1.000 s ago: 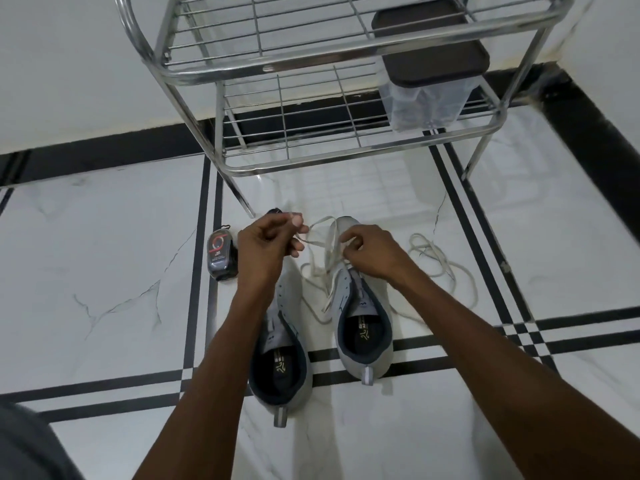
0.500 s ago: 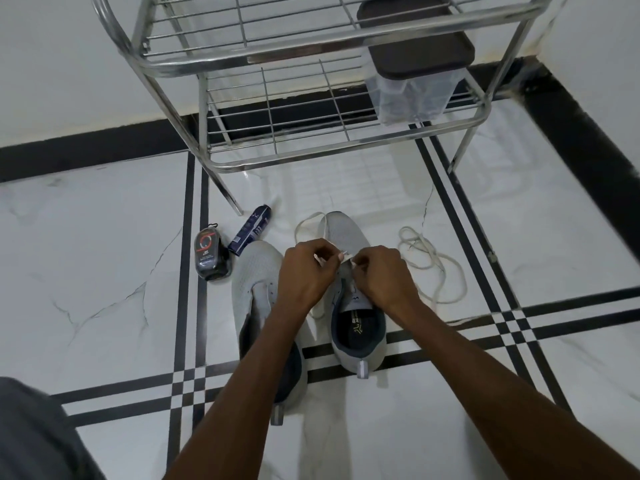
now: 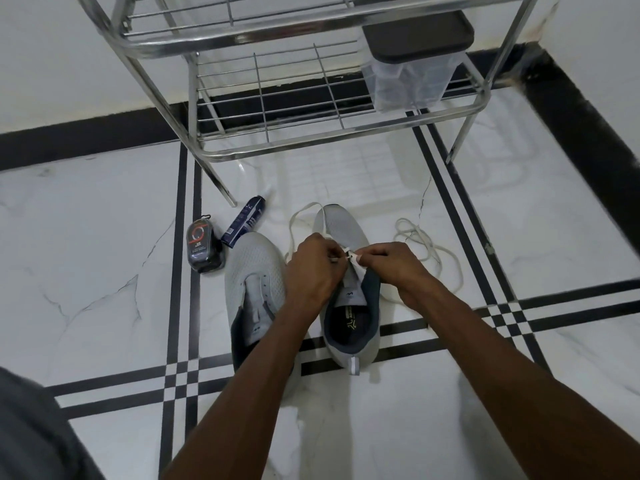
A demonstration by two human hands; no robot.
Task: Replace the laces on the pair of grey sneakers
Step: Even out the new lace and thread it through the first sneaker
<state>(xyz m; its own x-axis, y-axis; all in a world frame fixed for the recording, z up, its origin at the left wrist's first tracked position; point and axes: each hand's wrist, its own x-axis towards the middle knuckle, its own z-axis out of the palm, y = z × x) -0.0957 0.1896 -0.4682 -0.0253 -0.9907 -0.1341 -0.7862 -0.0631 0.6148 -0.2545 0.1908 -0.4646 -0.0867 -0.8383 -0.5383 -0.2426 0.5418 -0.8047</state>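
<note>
Two grey sneakers stand side by side on the floor, heels toward me. The left sneaker [image 3: 254, 275] has bare eyelets with no lace in them. Over the right sneaker [image 3: 341, 223], my left hand [image 3: 313, 268] and my right hand [image 3: 394, 266] meet above the tongue, each pinching the white lace [image 3: 299, 216] at the eyelets. A loop of that lace trails past the toe on the left. A second loose white lace [image 3: 429, 247] lies in a tangle on the floor to the right of the shoe.
A steel wire shoe rack [image 3: 277, 133] stands just beyond the shoes, with a clear box with a dark lid [image 3: 412, 64] on its lower shelf. A dark polish container [image 3: 202, 247] and a blue tube [image 3: 244, 225] lie left of the sneakers. White marble floor with black stripes surrounds everything.
My left hand has come across from above the left sneaker to the right sneaker. Both hands now meet at its eyelets, and the lace loop has drawn in shorter.
</note>
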